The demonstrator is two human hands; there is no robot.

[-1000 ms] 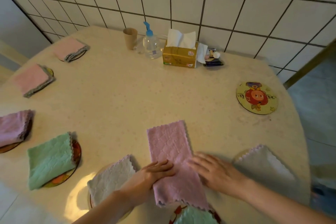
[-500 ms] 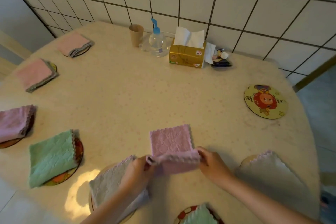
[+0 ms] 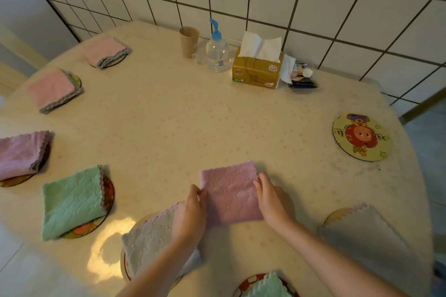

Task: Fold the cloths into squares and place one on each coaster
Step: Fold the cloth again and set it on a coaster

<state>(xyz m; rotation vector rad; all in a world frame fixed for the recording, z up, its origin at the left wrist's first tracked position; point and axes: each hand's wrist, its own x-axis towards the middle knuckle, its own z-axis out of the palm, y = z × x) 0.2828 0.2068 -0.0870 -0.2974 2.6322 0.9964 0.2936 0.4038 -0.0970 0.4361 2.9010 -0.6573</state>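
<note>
A pink cloth (image 3: 230,193), folded into a square, lies flat on the table in front of me. My left hand (image 3: 191,212) pinches its left edge and my right hand (image 3: 271,200) holds its right edge. One round cartoon coaster (image 3: 362,137) at the right is bare. Folded cloths lie on other coasters: a green cloth (image 3: 71,201), a mauve cloth (image 3: 20,153), two pink cloths (image 3: 52,89) (image 3: 105,52), a grey cloth (image 3: 149,241) partly under my left wrist, a pale cloth (image 3: 362,226) at the right, and a green cloth (image 3: 265,287) at the bottom edge.
A paper cup (image 3: 189,41), a clear pump bottle (image 3: 217,52), a gold tissue box (image 3: 257,69) and small items (image 3: 301,77) stand at the back against the tiled wall. The table edge (image 3: 415,176) drops off at the right.
The long pink strip was folded in half: the near end was lifted and laid over the far half. Both hands moved from the cloth's near part to its side edges.
</note>
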